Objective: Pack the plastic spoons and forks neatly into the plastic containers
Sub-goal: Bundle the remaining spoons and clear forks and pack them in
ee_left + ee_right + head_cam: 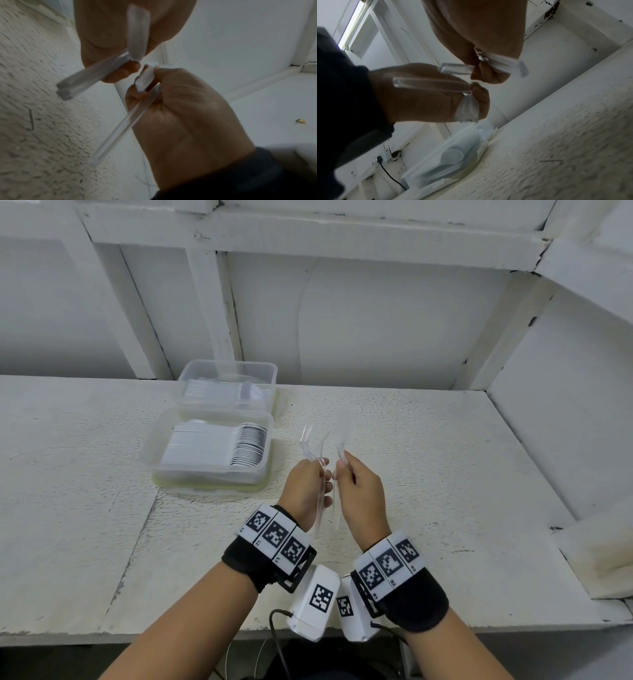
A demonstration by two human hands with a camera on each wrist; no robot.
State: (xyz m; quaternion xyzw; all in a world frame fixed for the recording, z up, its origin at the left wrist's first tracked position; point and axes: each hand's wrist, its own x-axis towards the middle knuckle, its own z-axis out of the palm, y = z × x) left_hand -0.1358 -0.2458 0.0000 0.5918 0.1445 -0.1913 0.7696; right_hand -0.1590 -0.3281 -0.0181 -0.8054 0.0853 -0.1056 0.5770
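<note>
Over on the left, the two plastic containers sit one behind the other on the white table (pixel 445 460): the near container (pixel 205 474) has a tidy row of spoons (pixel 246 449), the far container (pixel 270 378) holds what looks like more clear cutlery, too hazy for me to call. Moving right, my left hand (pixel 305 491) is curled round a small bunch of clear forks (pixel 310 446), tines up. Just beside it my right hand (pixel 359 494) pinches a single fork (pixel 340 455) by the neck. Biggest worry: these things are slick and see-through, so merging the single into the bunch could let one slip and fall to the table. Also, tines facing the wrong way won't nest, and that'd mess up the neat rows.
</note>
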